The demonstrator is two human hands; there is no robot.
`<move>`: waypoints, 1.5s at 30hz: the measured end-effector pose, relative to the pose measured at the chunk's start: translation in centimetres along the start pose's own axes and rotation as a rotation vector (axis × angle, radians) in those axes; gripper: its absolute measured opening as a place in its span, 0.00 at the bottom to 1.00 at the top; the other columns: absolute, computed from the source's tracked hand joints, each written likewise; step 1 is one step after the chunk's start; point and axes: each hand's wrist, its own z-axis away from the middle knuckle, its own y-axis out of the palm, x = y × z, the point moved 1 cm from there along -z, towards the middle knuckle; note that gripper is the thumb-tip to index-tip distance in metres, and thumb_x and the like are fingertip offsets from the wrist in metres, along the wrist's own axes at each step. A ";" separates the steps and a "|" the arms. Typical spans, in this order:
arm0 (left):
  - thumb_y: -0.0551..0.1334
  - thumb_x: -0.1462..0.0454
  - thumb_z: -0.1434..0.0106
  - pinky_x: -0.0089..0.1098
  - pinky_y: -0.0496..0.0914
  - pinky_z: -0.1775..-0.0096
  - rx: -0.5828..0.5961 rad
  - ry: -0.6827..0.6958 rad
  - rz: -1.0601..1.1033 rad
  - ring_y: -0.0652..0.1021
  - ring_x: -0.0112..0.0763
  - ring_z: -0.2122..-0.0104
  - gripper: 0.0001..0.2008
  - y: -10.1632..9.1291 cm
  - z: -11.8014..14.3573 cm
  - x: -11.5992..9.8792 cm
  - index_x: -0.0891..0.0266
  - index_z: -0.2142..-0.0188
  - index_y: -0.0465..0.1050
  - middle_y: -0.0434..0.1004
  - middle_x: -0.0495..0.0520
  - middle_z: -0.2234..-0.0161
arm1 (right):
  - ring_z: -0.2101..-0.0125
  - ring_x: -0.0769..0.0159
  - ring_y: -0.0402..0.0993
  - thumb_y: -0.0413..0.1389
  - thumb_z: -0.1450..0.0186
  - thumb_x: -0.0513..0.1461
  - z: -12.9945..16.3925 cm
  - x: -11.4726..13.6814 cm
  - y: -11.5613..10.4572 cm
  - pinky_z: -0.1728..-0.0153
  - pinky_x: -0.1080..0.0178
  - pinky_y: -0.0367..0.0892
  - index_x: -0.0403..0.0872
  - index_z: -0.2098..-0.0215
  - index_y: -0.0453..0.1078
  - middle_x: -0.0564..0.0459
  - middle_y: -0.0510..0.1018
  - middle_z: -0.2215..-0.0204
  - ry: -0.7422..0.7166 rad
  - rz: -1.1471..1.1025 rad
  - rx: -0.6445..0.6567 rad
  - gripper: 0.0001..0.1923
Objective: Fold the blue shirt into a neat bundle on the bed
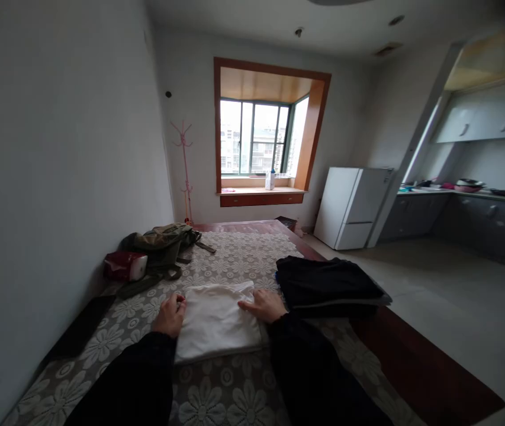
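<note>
On lace-covered table (230,254) | both grips flat, apart, pressing folded white cloth (216,322)

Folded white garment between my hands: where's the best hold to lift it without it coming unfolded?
Probably by both short side edges of the white garment, where the left hand and right hand already rest. It lies flat and stacked, so slide fingers under each side from outside, keeping clear of the dark folded pile on the right.
</note>
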 end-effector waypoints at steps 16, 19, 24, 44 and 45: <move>0.69 0.60 0.51 0.32 0.72 0.65 0.283 -0.058 0.603 0.80 0.36 0.66 0.19 -0.2 0.8 -1.4 0.60 0.58 0.76 0.82 0.53 0.63 | 0.60 0.56 0.76 0.71 0.53 0.39 -0.7 -0.8 1.9 0.55 0.55 0.71 0.53 0.26 0.34 0.54 0.77 0.58 -0.146 -1.156 0.277 0.67; 0.66 0.64 0.50 0.32 0.74 0.64 0.264 -0.101 0.568 0.81 0.37 0.64 0.23 -0.4 0.7 -1.4 0.59 0.53 0.79 0.84 0.54 0.57 | 0.56 0.57 0.75 0.72 0.55 0.38 -0.7 -0.8 1.6 0.50 0.55 0.69 0.55 0.26 0.38 0.53 0.76 0.53 -0.155 -1.213 0.220 0.68; 0.63 0.67 0.47 0.33 0.76 0.51 0.116 -0.098 0.394 0.82 0.40 0.51 0.26 -0.4 -0.1 -0.8 0.59 0.47 0.78 0.81 0.54 0.45 | 0.52 0.55 0.74 0.69 0.48 0.44 -0.6 0.2 1.8 0.49 0.54 0.69 0.57 0.33 0.61 0.52 0.77 0.50 -0.173 -1.204 0.059 0.46; 0.65 0.63 0.42 0.39 0.71 0.43 0.070 -0.023 0.153 0.79 0.48 0.44 0.21 -0.2 0.2 -0.9 0.59 0.48 0.77 0.82 0.59 0.47 | 0.57 0.57 0.76 0.59 0.55 0.35 -0.2 0.9 -0.7 0.56 0.61 0.69 0.51 0.35 0.69 0.53 0.80 0.50 -0.055 -1.181 0.185 0.46; 0.65 0.63 0.41 0.38 0.74 0.47 0.078 -0.034 0.163 0.81 0.46 0.48 0.20 -0.2 0.3 -0.9 0.58 0.48 0.77 0.84 0.58 0.51 | 0.59 0.58 0.76 0.59 0.55 0.35 -0.2 1.2 -1.9 0.57 0.61 0.69 0.50 0.35 0.68 0.53 0.81 0.52 -0.073 -1.153 0.193 0.46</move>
